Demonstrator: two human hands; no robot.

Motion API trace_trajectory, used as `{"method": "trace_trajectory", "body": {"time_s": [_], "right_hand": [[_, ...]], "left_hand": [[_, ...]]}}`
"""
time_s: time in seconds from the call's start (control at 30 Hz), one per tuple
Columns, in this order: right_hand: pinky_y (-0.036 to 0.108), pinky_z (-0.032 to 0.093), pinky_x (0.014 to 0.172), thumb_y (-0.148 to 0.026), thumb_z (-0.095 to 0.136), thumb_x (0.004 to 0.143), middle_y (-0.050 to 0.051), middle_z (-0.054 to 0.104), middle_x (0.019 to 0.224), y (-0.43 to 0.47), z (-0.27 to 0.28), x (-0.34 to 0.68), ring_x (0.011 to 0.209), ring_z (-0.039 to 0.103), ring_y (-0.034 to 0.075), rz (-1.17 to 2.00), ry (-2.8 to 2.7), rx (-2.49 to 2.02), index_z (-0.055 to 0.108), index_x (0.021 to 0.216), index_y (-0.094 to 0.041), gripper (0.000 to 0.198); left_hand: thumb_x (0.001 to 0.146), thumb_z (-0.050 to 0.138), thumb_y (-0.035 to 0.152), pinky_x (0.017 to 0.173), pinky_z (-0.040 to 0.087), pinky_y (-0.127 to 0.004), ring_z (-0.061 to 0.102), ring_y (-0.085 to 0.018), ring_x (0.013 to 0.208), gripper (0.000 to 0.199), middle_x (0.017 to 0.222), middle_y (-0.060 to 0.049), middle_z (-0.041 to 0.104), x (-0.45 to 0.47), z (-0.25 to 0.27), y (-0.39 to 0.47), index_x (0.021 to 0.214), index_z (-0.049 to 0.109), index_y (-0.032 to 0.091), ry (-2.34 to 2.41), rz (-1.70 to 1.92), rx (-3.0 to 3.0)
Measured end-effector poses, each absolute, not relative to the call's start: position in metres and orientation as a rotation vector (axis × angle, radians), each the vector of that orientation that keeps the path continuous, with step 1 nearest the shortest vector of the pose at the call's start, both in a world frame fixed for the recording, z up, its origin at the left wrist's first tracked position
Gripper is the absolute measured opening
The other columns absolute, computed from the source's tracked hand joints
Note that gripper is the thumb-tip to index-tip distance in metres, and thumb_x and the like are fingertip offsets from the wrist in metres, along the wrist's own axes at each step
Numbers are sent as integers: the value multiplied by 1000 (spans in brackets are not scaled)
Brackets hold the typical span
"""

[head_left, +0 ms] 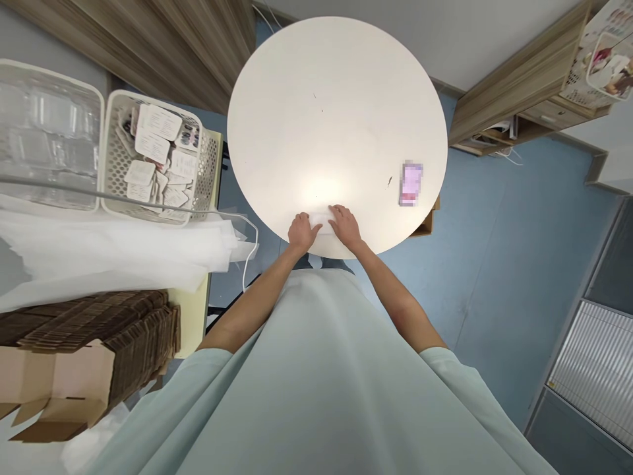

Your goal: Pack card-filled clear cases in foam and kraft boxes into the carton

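Note:
A small white bundle (322, 223), which looks like soft foam sheet folded or rolled up, lies at the near edge of the round white table (336, 99). My left hand (302, 231) grips its left end, fingers curled and thumb along the near side. At the other end my right hand (347, 227) holds it the same way, with the index finger over the far side. Whatever may be inside the bundle is hidden.
A blurred pink-purple object (411, 184) lies on the table's right. To the left are a basket of white cards (151, 218), a bin of clear plastic containers (101, 132), white foam sheets (123, 247) and stacked cardboard boxes (143, 336). A white cable (251, 254) hangs beside them.

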State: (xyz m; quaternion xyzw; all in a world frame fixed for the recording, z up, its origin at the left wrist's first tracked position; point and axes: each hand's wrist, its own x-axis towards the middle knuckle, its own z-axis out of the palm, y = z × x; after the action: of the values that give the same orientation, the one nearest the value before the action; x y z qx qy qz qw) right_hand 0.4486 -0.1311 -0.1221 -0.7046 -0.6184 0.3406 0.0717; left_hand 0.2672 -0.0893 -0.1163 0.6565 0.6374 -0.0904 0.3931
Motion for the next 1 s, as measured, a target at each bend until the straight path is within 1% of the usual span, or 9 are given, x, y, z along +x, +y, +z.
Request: {"method": "trace_trajectory", "body": {"time_s": [0.1, 0.2, 0.33, 0.43, 0.53, 0.6, 0.7, 0.9, 1.0], "right_hand": [[48, 51, 117, -16, 48, 114, 16, 67, 151, -132, -117, 446, 141, 58, 33, 1095, -1936, -2062, 69, 150, -20, 42], [47, 54, 113, -22, 52, 114, 16, 69, 142, -135, -112, 442, 132, 62, 32, 1120, -1834, -2151, 74, 142, -19, 36], [40, 57, 95, -31, 61, 112, 14, 72, 131, -141, -106, 431, 114, 69, 28, 1192, -1627, -2317, 73, 132, -20, 26], [35, 52, 80, -35, 68, 109, 8, 76, 115, -142, -103, 415, 97, 70, 24, 1261, -1459, -2431, 71, 119, -22, 17], [32, 46, 73, -37, 71, 108, 3, 76, 98, -138, -100, 393, 88, 68, 22, 1298, -1352, -2485, 66, 104, -24, 15], [31, 43, 71, -37, 71, 108, 2, 75, 95, -132, -100, 375, 86, 67, 21, 1278, -1340, -2504, 62, 98, -24, 18], [31, 43, 72, -37, 71, 108, 4, 76, 97, -119, -100, 347, 88, 68, 22, 1237, -1338, -2534, 60, 96, -25, 21], [34, 52, 80, -39, 69, 109, 9, 80, 106, -90, -99, 296, 99, 74, 27, 1219, -1382, -2532, 62, 99, -25, 18], [37, 56, 85, -38, 69, 109, 13, 82, 113, -84, -94, 284, 106, 77, 30, 1190, -1374, -2584, 63, 103, -24, 16]], "left_hand": [[106, 68, 52, 100, 58, -47, 69, -39, 128, 49, 143, -22, 69, 253, -116, -99, 138, 57, 17, 1682, -189, 1590], [107, 65, 53, 99, 58, -46, 72, -37, 124, 45, 137, -19, 72, 233, -115, -103, 135, 57, 19, 1713, -176, 1535], [109, 63, 55, 95, 57, -43, 75, -34, 116, 39, 123, -14, 79, 213, -113, -96, 128, 59, 21, 1651, -171, 1492], [106, 68, 56, 93, 56, -41, 76, -32, 114, 39, 122, -11, 80, 211, -110, -85, 124, 60, 23, 1575, -197, 1503], [103, 74, 51, 92, 56, -40, 75, -31, 115, 37, 125, -10, 80, 211, -109, -74, 123, 59, 24, 1513, -227, 1552], [102, 77, 46, 92, 56, -40, 74, -31, 116, 34, 127, -10, 79, 205, -109, -67, 122, 59, 24, 1491, -240, 1591], [103, 75, 39, 92, 56, -39, 73, -30, 119, 29, 130, -10, 77, 185, -109, -57, 122, 58, 25, 1478, -229, 1623], [103, 69, 32, 99, 57, -43, 73, -32, 121, 23, 133, -13, 77, 136, -109, -40, 123, 62, 24, 1525, -140, 1634], [101, 66, 27, 104, 57, -45, 72, -33, 124, 27, 134, -14, 78, 124, -105, -36, 127, 65, 23, 1539, -91, 1645]]}}
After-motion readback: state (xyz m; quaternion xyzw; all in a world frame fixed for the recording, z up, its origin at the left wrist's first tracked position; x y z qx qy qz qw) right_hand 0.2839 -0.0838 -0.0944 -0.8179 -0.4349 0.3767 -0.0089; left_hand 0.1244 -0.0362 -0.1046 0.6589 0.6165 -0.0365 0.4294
